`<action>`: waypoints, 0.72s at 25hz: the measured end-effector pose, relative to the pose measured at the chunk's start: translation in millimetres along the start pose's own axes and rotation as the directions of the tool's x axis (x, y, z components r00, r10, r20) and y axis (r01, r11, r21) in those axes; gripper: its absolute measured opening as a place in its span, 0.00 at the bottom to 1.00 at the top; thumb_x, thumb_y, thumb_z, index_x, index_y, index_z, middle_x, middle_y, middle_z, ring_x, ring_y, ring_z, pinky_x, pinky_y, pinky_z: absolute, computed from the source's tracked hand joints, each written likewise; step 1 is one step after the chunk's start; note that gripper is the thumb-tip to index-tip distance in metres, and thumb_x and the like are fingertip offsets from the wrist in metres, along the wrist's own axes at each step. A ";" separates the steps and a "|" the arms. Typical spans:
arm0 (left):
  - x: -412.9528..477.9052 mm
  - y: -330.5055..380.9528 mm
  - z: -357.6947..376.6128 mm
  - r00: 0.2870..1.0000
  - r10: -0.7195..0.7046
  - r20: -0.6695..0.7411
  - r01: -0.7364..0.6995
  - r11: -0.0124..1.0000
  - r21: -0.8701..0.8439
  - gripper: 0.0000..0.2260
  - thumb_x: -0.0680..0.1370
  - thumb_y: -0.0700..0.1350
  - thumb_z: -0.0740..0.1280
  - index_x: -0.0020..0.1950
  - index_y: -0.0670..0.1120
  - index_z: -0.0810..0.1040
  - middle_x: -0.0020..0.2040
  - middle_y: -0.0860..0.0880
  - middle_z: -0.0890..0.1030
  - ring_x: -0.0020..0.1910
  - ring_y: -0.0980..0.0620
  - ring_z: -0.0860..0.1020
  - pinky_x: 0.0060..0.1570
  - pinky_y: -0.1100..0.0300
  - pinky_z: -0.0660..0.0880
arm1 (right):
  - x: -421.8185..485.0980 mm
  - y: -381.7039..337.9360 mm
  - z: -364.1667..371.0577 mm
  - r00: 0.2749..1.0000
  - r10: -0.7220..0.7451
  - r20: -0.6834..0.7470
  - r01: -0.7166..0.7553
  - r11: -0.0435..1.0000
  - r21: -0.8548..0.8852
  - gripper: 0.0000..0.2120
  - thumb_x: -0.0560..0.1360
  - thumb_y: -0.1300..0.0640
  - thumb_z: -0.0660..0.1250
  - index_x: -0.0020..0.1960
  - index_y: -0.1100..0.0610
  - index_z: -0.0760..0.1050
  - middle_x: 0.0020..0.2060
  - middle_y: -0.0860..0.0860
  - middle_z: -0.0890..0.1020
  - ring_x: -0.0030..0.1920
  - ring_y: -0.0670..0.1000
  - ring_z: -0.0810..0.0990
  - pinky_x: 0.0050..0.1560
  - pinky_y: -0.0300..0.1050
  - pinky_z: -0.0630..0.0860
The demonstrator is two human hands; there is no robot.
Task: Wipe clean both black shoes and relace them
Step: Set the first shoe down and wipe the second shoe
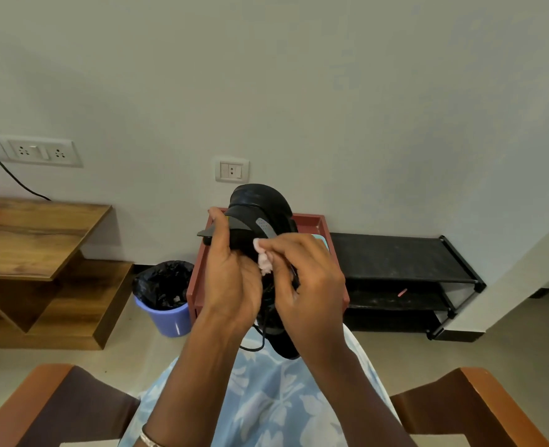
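Lace hangs loose from the black shoe over the flowered lap, so relacing looks not yet done. Just above, the left hand grips the shoe's side, thumb up along its edge, holding it raised on end in front of the body. The right hand pinches a small pale pink wipe against its upper. I judge the wiping of this shoe to be in hand. The second shoe is out of sight, so its cleaning and both relacings seem left. The shoe is black, glossy at its top end, with a grey perforated strip. Beyond stand a red tray, a lilac bin and a black shoe rack.
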State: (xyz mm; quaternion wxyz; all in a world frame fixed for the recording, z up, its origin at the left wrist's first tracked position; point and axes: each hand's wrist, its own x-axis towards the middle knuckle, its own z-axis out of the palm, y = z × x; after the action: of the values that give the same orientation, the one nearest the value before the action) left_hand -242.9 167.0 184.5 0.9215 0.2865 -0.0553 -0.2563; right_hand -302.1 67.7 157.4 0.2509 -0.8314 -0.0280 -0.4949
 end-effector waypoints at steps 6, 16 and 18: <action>-5.3 1.6 10.9 0.997 0.066 -0.035 -0.066 0.998 0.015 0.33 0.80 0.66 0.53 0.69 0.40 0.73 0.64 0.39 0.80 0.65 0.43 0.77 0.71 0.47 0.67 | 6.8 3.1 -0.8 0.978 0.207 0.029 -0.209 0.969 0.133 0.08 0.77 0.69 0.70 0.50 0.59 0.84 0.46 0.49 0.85 0.49 0.46 0.83 0.50 0.45 0.80; -9.6 5.5 14.8 0.995 0.096 -0.039 -0.095 0.995 0.025 0.30 0.81 0.64 0.52 0.64 0.41 0.76 0.60 0.40 0.82 0.61 0.45 0.80 0.61 0.52 0.73 | -9.0 7.5 5.1 0.978 0.190 -0.085 -0.180 0.977 0.118 0.07 0.78 0.69 0.69 0.53 0.61 0.83 0.48 0.51 0.84 0.51 0.50 0.82 0.50 0.46 0.80; -8.5 5.6 14.4 0.993 0.105 -0.051 -0.104 0.994 0.033 0.30 0.81 0.64 0.51 0.64 0.41 0.76 0.59 0.41 0.83 0.60 0.46 0.81 0.58 0.53 0.76 | -21.4 12.0 3.8 0.973 0.217 -0.075 -0.209 0.973 0.100 0.07 0.78 0.69 0.70 0.52 0.61 0.83 0.47 0.50 0.84 0.50 0.50 0.82 0.48 0.49 0.80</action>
State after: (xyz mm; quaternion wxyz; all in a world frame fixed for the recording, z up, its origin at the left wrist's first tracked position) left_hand -251.3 168.0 199.9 0.9304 0.3039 -0.0497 -0.1991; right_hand -306.3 63.3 133.3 0.3415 -0.7954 0.0493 -0.4983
